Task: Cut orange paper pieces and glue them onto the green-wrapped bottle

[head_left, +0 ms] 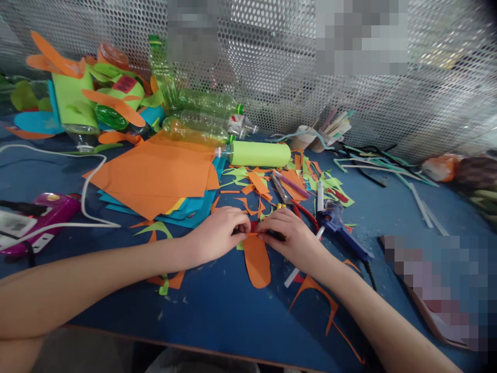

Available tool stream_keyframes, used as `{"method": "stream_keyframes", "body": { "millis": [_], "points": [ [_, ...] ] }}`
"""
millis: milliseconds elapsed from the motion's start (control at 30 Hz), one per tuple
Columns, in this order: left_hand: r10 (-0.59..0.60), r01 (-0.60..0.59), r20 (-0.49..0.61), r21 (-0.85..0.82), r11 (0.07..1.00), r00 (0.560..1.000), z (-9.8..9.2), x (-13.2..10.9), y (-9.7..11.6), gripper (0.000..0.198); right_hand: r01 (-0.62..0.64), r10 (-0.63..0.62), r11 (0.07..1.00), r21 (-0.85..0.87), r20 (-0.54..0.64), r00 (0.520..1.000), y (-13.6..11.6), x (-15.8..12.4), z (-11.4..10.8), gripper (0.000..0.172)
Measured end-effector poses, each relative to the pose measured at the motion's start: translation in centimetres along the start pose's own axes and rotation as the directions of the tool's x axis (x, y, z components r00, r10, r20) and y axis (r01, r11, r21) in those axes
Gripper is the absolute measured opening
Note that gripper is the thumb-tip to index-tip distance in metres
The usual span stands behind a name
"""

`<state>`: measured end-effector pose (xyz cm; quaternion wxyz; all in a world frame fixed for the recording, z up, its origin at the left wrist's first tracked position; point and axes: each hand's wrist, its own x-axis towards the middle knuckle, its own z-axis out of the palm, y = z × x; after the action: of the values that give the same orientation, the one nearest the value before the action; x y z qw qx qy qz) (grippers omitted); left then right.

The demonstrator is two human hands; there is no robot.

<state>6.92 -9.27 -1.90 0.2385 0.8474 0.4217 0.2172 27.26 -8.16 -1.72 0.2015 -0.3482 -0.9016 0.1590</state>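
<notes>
An orange paper cutout (258, 264) with a rounded lower end hangs between my hands over the blue table. My left hand (221, 233) pinches its upper left corner, and my right hand (285, 233) pinches the upper right one. The top edge looks folded between my fingertips, though they partly hide it. Just beyond my right hand lie scissors (280, 189) with red handles and a purple pen (297, 185). A blue glue gun (344, 230) rests to the right of that hand. Left of my hands is a stack of orange paper sheets (155, 171), with blue sheets underneath.
Paper scraps (248, 181) are scattered around. A bottle wrapped in green paper (260, 154) lies behind them, near several plastic bottles (198, 129). Paper-decorated bottles (75, 98) stand at the back left. A magenta power strip (50, 223) with cables lies left. Metal mesh (267, 67) closes the back.
</notes>
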Motion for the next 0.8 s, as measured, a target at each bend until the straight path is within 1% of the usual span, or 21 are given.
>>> {"method": "stream_keyframes", "body": {
  "millis": [133,233,333,467,633,733,800],
  "points": [
    [0.122,-0.127,0.044,0.121,0.985,0.992,-0.1,-0.1,0.2,0.014,0.067,-0.066,0.996,-0.053,0.009,0.998,0.1,-0.1,0.1,0.012],
    [0.208,-0.229,0.105,0.245,0.942,0.972,-0.4,-0.2,0.5,0.020,0.121,-0.114,0.984,-0.134,0.066,0.991,-0.1,-0.2,-0.2,0.014],
    [0.260,-0.304,0.173,0.320,0.897,0.950,-0.8,-0.3,0.7,0.020,0.188,-0.168,0.962,-0.196,0.114,0.979,-0.4,-0.4,-0.8,0.016],
    [0.251,-0.314,0.221,0.319,0.894,0.942,-1.3,-0.4,0.8,0.018,0.254,-0.222,0.931,-0.263,0.147,0.964,-0.8,-0.6,-1.5,0.019],
    [0.251,-0.312,0.239,0.267,0.912,0.938,-1.8,-0.1,0.5,0.017,0.267,-0.230,0.907,-0.327,0.147,0.962,-1.1,-0.5,-1.6,0.019],
    [0.222,-0.269,0.214,0.229,0.935,0.951,-2.3,0.2,0.1,0.012,0.252,-0.211,0.910,-0.330,0.155,0.965,-1.2,-0.5,-1.7,0.020],
    [0.198,-0.229,0.171,0.188,0.955,0.965,-2.6,0.4,-0.1,0.007,0.235,-0.195,0.922,-0.308,0.155,0.969,-1.1,-0.5,-1.7,0.020]
  ]
}}
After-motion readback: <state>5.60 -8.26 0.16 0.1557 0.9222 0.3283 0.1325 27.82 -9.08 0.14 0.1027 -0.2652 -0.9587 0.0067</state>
